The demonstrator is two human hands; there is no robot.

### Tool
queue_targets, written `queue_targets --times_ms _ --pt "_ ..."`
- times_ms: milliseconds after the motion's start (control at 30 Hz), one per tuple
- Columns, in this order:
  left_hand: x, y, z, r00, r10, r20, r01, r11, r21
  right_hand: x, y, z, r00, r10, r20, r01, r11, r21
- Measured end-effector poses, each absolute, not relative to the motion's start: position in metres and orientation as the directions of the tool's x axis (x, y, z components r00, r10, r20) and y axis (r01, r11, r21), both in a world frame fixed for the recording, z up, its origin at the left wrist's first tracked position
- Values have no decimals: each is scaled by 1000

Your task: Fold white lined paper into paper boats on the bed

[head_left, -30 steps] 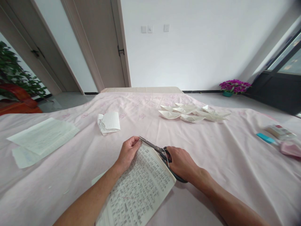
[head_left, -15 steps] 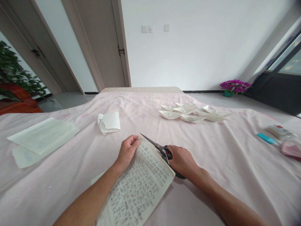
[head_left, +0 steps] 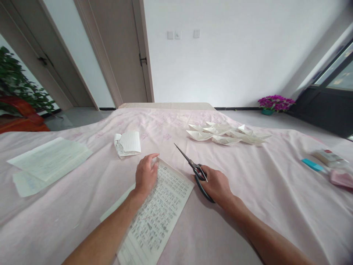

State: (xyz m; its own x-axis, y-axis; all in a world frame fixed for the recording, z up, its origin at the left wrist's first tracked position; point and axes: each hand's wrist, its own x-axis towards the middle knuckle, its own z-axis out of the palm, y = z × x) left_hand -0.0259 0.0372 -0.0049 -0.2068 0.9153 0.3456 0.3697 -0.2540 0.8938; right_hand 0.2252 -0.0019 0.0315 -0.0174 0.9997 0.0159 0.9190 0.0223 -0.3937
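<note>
The handwritten sheet of paper (head_left: 162,206) lies slanted in front of me, its top left corner between the thumb and fingers of my left hand (head_left: 146,175). Part of it is hidden under my left forearm, and another pale paper edge shows left of that arm. Black-handled scissors (head_left: 190,160) are in my right hand (head_left: 216,183), fingers through the handle loops. Their blades look closed and point away to the upper left, off the sheet's right edge. Beyond my left hand is a small folded piece of lined paper (head_left: 129,142) with a torn edge.
Several folded paper shapes (head_left: 220,133) sit grouped at the back right of the pink cloth (head_left: 261,176). Loose sheets (head_left: 49,162) lie at the left. A blue item (head_left: 312,164), a clear packet (head_left: 329,157) and a pink object (head_left: 342,178) are at the right edge.
The scissors have moved away from the sheet's edge, up and to the right. The sheet has come down flatter and to the left with my left hand.
</note>
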Motion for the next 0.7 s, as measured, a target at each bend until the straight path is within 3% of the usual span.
queue_targets --times_ms 67,133,233,300,433,567,700 --pt "-16 26 6 -131 903 410 325 -352 878 221 -4 32 -47 997 53 918 64 -391" --pt "-6 15 14 35 942 335 203 -335 920 217 -7 33 -92 992 92 925 119 -360" --pt "8 4 16 378 918 118 -30 -115 993 211 -11 32 -171 977 130 938 201 -283" --pt "14 0 15 439 898 32 -87 7 996 208 -14 30 -239 960 150 930 270 -248" --pt "17 -2 15 329 943 -50 -107 90 990 202 -19 27 -324 930 172 899 360 -251" --pt "6 10 19 224 971 -84 -161 122 979 204 -21 27 -381 875 300 791 476 -384" --pt "-25 39 18 10 991 -137 -280 134 951 214 -16 23 -258 833 490 696 512 -504"
